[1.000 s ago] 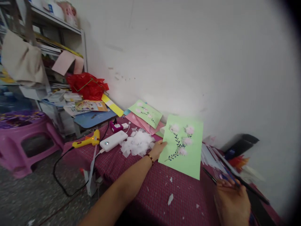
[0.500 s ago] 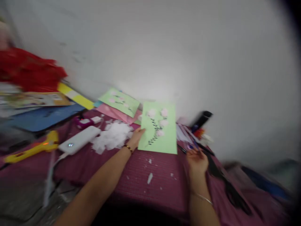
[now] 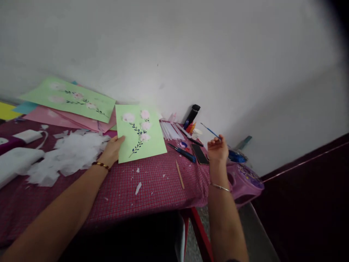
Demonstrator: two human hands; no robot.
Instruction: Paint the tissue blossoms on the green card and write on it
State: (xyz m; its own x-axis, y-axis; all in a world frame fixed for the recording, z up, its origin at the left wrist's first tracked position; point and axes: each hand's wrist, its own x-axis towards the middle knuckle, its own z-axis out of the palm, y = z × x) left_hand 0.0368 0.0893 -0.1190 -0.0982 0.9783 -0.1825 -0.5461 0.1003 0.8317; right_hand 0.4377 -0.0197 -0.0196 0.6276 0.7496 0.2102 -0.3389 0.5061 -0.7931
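Note:
My left hand (image 3: 112,149) grips the left edge of a green sheet of paper (image 3: 153,148), tilted up over the table. Pale pink fluffy blossoms and a dark leafy branch decorate this sheet. A thin blue paintbrush (image 3: 209,130) is pinched in my right hand (image 3: 217,147), its tip pointing up and left toward the wall. Below the right hand lie a dark phone (image 3: 200,154) and a blue-handled craft knife (image 3: 185,154). Beside the left wrist spreads a pile of white scraps (image 3: 75,153).
A second decorated green sheet (image 3: 89,100) leans on pink paper (image 3: 58,117) at the left. White sticks (image 3: 170,131), a black bottle (image 3: 192,113) and small paint bottles (image 3: 191,127) stand or lie by the wall. A wooden stick (image 3: 180,174) lies in front; a purple stool (image 3: 244,182) is at right.
The view has turned to the right, so the papers appear farther left. My right hand has risen away from the table with the paintbrush; my left hand still holds the green sheet.

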